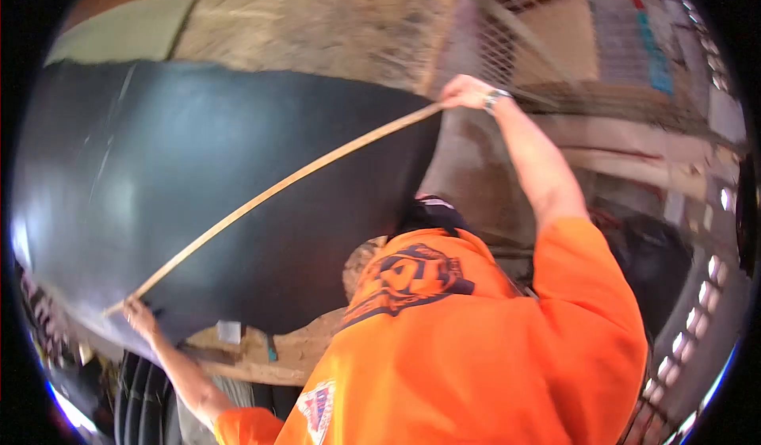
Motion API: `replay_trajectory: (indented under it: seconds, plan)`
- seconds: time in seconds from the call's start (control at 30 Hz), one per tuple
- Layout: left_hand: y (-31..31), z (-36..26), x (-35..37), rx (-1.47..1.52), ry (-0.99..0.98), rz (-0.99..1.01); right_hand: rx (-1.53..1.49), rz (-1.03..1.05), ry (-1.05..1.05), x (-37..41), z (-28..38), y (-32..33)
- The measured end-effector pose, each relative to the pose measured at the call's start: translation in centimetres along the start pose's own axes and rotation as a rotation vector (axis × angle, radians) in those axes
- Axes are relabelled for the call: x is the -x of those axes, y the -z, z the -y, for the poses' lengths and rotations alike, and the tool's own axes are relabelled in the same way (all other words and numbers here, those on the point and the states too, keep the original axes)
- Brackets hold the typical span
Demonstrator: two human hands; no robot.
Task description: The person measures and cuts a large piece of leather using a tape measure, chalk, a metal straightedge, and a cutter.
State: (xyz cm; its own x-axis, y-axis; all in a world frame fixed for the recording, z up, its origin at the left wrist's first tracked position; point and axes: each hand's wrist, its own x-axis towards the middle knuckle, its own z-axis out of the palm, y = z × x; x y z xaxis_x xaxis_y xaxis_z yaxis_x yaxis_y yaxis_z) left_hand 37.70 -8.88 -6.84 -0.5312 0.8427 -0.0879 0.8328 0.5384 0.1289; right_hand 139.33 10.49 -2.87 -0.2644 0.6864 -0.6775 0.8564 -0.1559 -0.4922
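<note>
A long, narrow tan strip (289, 182), like a measuring stick or tape, lies slantwise over a glossy black leather hide (261, 140) with wavy edges. The strip looks bowed, though the wide lens also bends the view. My left hand (141, 318) is closed on its lower left end, at the hide's near left edge. At the upper right end, by the hide's right edge, my right hand (466, 93) pinches the strip. A watch (495, 99) is on my right wrist. Any markings on the strip are too blurred to read.
Beneath the hide is a wooden table (317, 17); a small white piece (229, 332) is by its near edge. A wire mesh panel (495, 37) stands beyond my right hand. Black rolls (143, 401) are at lower left, and a dark bulky thing (650, 263) is at right.
</note>
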Motion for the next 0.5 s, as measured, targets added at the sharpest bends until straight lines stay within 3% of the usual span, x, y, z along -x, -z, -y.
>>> replay_trajectory:
  seconds: [0.03, 0.07, 0.1, 0.13, 0.17, 0.2, 0.23, 0.3, 0.43, 0.5]
  plan:
    - [-2.9, 3.1, -0.9, 0.078, -0.336, -0.113, 0.094, -0.029, 0.076, 0.2, -0.9, 0.0]
    - [2.5, -7.3, 2.1, -0.283, -0.260, 0.125, 0.279, 0.035, 0.030, 0.3, 1.7, 0.3]
    - [5.3, -13.9, 4.5, -0.176, 0.114, 0.147, 0.413, 0.050, 0.112, -3.2, -2.2, -1.4]
    - [4.0, -10.7, 4.0, -0.188, -0.038, -0.014, 0.345, 0.045, 0.133, -3.1, -2.9, -0.8]
    - [4.1, -10.2, 4.0, -0.404, -0.076, -0.161, 0.191, 0.053, 0.076, -2.6, -2.5, -0.5]
    - [0.9, -4.9, 2.9, -0.401, -0.014, -0.187, 0.062, 0.080, -0.018, -2.8, -1.9, -0.2]
    - [2.1, -5.8, 3.4, -0.107, 0.107, -0.203, 0.014, 0.103, -0.085, -2.5, -1.6, 0.1]
    - [2.9, -6.6, 3.6, -0.085, 0.269, -0.050, -0.044, 0.071, -0.115, -1.0, -2.1, 0.5]
    - [2.8, -6.4, 4.3, -0.063, 0.279, -0.110, -0.268, -0.068, -0.015, -1.6, -4.1, -1.2]
    - [2.9, -6.1, 4.1, -0.020, 0.266, -0.125, -0.085, -0.039, -0.042, -1.4, -3.3, -0.2]
